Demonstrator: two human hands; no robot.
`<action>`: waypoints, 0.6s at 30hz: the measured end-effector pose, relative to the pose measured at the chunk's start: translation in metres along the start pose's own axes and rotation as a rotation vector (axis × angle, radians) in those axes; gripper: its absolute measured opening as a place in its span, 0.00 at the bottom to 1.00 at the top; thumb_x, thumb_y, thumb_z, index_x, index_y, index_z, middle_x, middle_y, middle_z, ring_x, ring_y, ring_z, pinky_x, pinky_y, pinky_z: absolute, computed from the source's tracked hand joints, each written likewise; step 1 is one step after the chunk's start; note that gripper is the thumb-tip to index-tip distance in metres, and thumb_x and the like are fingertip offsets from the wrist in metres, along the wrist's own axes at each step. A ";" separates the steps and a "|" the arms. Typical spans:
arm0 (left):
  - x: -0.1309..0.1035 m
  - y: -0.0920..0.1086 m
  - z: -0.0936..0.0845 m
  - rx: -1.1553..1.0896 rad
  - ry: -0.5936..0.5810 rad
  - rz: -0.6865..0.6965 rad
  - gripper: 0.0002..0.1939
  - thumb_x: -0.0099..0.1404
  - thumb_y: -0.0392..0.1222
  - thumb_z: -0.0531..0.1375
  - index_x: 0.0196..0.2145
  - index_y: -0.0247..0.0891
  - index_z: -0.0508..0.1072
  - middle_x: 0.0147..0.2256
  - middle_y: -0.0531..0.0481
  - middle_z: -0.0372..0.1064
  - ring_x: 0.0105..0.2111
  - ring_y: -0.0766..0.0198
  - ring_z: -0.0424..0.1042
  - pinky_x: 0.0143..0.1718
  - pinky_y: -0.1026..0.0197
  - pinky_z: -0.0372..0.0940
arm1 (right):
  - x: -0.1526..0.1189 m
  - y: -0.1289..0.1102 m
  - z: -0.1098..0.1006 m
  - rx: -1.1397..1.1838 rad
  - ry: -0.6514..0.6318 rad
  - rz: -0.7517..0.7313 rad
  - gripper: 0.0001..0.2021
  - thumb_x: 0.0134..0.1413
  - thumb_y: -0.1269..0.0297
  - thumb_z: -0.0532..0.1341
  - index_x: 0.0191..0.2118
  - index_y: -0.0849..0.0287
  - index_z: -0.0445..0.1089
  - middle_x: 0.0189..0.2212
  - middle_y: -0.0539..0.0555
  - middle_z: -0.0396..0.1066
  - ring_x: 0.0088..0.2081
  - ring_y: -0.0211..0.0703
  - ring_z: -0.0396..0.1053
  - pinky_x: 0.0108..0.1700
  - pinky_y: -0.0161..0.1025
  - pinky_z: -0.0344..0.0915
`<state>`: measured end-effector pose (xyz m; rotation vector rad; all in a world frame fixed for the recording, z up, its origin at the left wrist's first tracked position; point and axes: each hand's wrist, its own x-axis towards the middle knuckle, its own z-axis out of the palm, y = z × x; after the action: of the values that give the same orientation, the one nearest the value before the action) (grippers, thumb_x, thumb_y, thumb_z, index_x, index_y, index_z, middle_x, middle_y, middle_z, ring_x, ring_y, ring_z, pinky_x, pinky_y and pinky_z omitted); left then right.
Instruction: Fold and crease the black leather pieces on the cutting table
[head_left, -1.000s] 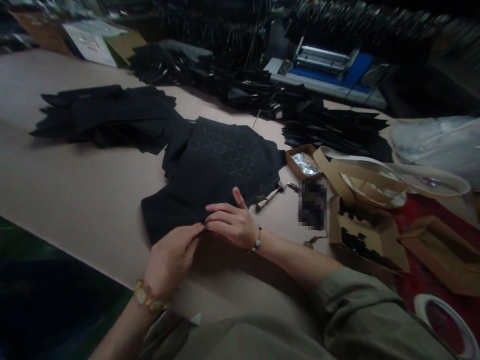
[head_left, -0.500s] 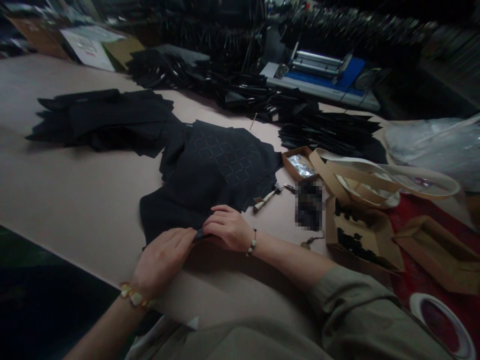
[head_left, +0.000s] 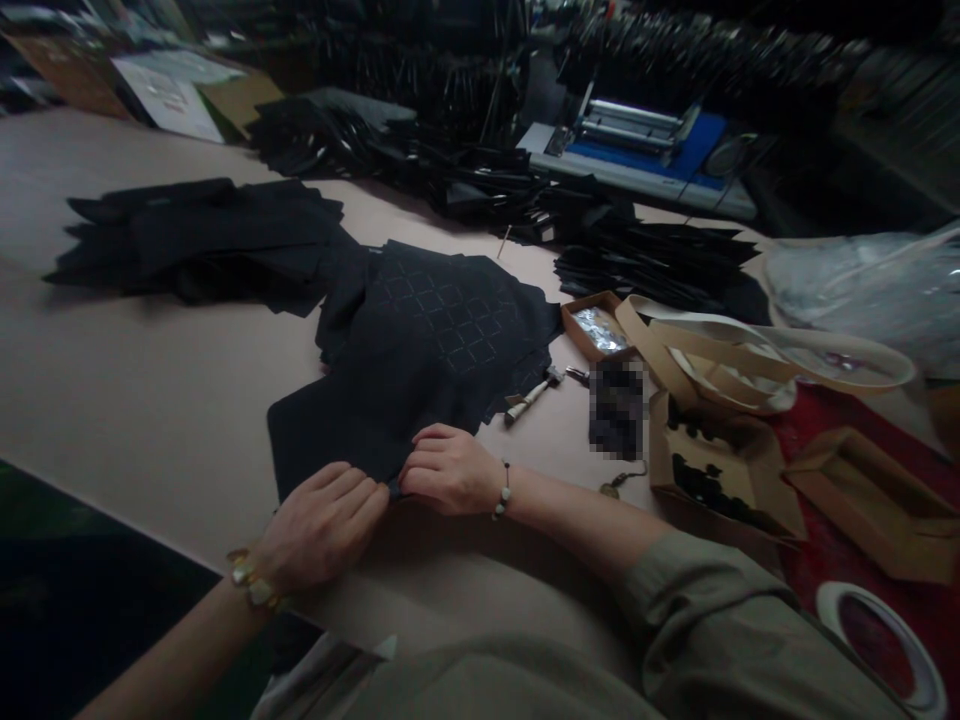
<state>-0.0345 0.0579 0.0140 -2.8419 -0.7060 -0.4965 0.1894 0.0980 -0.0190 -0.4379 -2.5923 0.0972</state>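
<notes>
At the lower centre of the frame, the edge of a black cloth (head_left: 337,420) is being grasped between the curled fingers of the left hand (head_left: 322,520), though the thumb is being hidden. Just beside it, the same edge is being pinched by the right hand (head_left: 450,470), with a narrow fold (head_left: 394,490) being left showing between them. Compared with a second ago, the right fingers are being kept lower and more bent, and the left hand is being held a little nearer the left; the edge is seemingly being worked under a firmer two-handed hold.

Outward from the hands, the cloth is being spread over the tabletop (head_left: 150,380) towards the centre, where a pale diamond grid (head_left: 465,320) is being shown on dark fabric. Right of centre, a slim tool (head_left: 527,402) is being left beside the fabric, near a small box (head_left: 577,338) in which a silvery packet (head_left: 600,328) is being held. Farther right, black pieces (head_left: 709,485) are being contained in an open carton (head_left: 661,455). At the upper left, a dark stack (head_left: 202,240) is being kept on the tabletop.

No brand is being made legible; on the white box panel (head_left: 172,100), upper left, faint reddish marking is being blurred beyond reading.
</notes>
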 end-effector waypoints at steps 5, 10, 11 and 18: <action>-0.003 -0.003 0.002 0.047 -0.097 -0.011 0.08 0.68 0.32 0.52 0.37 0.33 0.71 0.28 0.49 0.67 0.28 0.60 0.63 0.32 0.54 0.57 | 0.002 -0.002 -0.001 -0.035 0.009 0.013 0.12 0.67 0.64 0.51 0.32 0.57 0.66 0.30 0.49 0.71 0.33 0.39 0.64 0.47 0.40 0.58; -0.005 -0.003 0.002 -0.029 -0.070 0.036 0.08 0.67 0.30 0.53 0.32 0.34 0.70 0.25 0.50 0.64 0.26 0.61 0.59 0.31 0.55 0.55 | 0.002 -0.002 0.001 -0.002 -0.043 0.074 0.15 0.69 0.52 0.51 0.42 0.56 0.69 0.31 0.49 0.71 0.31 0.37 0.64 0.32 0.38 0.53; -0.005 -0.002 0.001 -0.044 -0.061 0.037 0.08 0.67 0.30 0.53 0.32 0.35 0.70 0.25 0.50 0.64 0.26 0.61 0.59 0.31 0.55 0.55 | 0.002 -0.002 0.001 0.002 -0.064 0.077 0.16 0.69 0.52 0.50 0.43 0.56 0.69 0.32 0.49 0.71 0.31 0.37 0.63 0.31 0.38 0.52; -0.006 0.003 -0.001 -0.092 -0.026 -0.014 0.07 0.68 0.32 0.55 0.33 0.35 0.71 0.25 0.51 0.64 0.27 0.62 0.60 0.32 0.55 0.55 | 0.001 -0.003 0.001 0.012 -0.131 0.008 0.14 0.69 0.55 0.51 0.40 0.56 0.69 0.32 0.49 0.70 0.32 0.36 0.63 0.27 0.38 0.50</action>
<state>-0.0385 0.0520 0.0124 -2.9355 -0.7269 -0.5074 0.1877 0.0955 -0.0188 -0.4511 -2.7173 0.1482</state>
